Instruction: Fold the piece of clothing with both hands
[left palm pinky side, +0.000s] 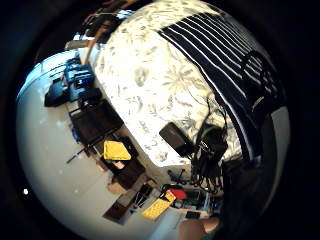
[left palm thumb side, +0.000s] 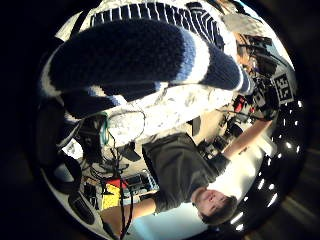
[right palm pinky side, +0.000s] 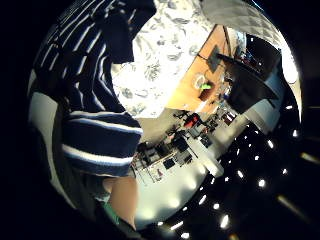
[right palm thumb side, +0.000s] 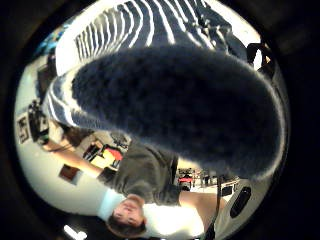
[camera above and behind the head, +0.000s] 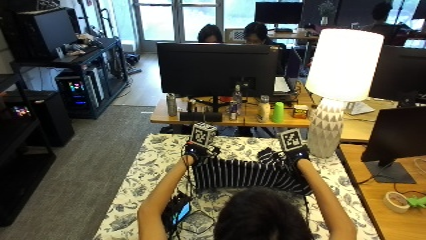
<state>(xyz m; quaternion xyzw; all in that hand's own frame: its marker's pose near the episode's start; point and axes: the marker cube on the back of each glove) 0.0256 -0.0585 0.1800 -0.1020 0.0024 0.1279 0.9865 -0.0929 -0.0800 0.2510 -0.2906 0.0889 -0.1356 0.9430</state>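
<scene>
Striped sweater (camera above and behind the head: 249, 175) lifted over a floral-clothed table (camera above and behind the head: 150, 175).
My left hand (camera above and behind the head: 197, 152) and right hand (camera above and behind the head: 293, 155) each pinch its far edge; a white lamp (camera above and behind the head: 337, 85) stands at the far right corner, monitors beyond.

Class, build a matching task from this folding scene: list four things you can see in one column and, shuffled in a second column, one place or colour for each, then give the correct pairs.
Things:
1. striped garment
2. left hand
3. lamp
4. green cup

Descriptions:
A. on the wooden desk behind, near the bottles
B. white, beyond the right hand
C. dark blue with white stripes, on the floral tablecloth
D. holds the garment's far left corner

Pairs: 1-C, 2-D, 3-B, 4-A
</scene>
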